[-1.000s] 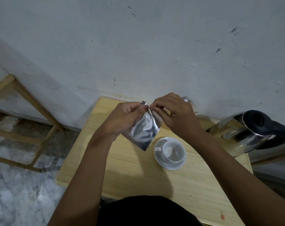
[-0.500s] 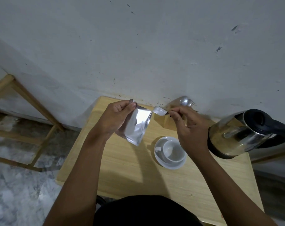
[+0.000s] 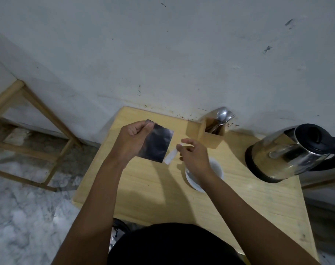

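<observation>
My left hand (image 3: 133, 139) pinches the top left corner of a silver foil sachet (image 3: 157, 145) and holds it above the wooden table (image 3: 147, 184). A torn-off silver strip (image 3: 170, 156) hangs beside the sachet's right edge, and my right hand (image 3: 194, 154) pinches its upper end. Under my right hand stands a white cup on a white saucer (image 3: 218, 171), partly hidden by the wrist.
A wooden holder (image 3: 210, 138) with metal spoons and forks stands at the back by the wall. A steel kettle (image 3: 289, 152) with a black lid and handle stands at the right. A wooden frame (image 3: 34, 150) stands on the marble floor at the left.
The strip has come off the sachet's top. My right hand has carried it down and left, over the cup. My left hand has tilted the sachet more upright.
</observation>
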Motion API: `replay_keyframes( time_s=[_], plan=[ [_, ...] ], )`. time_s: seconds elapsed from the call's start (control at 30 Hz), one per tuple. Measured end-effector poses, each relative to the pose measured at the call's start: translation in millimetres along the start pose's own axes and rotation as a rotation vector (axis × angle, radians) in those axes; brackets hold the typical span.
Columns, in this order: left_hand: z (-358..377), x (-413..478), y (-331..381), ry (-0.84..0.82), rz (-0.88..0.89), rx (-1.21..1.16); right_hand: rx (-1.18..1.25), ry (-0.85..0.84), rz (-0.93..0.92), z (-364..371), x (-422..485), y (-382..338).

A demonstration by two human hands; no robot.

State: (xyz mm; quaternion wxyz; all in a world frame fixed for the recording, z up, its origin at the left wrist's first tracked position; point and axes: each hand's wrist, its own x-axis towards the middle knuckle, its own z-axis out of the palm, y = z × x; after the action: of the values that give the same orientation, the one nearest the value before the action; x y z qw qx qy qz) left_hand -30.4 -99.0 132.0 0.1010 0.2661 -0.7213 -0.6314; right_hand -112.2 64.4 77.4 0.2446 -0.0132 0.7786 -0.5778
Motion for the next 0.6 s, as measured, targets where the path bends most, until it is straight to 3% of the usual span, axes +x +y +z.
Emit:
replay_keyframes(
  time_s=[0.17,0.37,0.47,0.53,0.6],
  plan=[
    [0.9,-14.5,-10.0,0.077,-0.055,0.024,-0.113,-0.089,0.173,45.5,38.2,36.8],
    [0.8,-24.7,-17.6,0.107,-0.071,-0.013,-0.363,-0.197,0.147,45.8,53.8,57.7],
    [2.3,-25.3,-19.9,0.114,-0.086,-0.025,-0.064,-0.091,0.106,32.3,27.4,28.8],
    [7.6,-24.1,-19.4,0.124,-0.092,-0.026,0.164,-0.176,0.08,14.2,7.5,17.0],
    [15.3,-23.1,-17.1,0.124,-0.084,-0.018,0.221,-0.306,0.014,-2.2,-8.9,15.2]
  ],
)
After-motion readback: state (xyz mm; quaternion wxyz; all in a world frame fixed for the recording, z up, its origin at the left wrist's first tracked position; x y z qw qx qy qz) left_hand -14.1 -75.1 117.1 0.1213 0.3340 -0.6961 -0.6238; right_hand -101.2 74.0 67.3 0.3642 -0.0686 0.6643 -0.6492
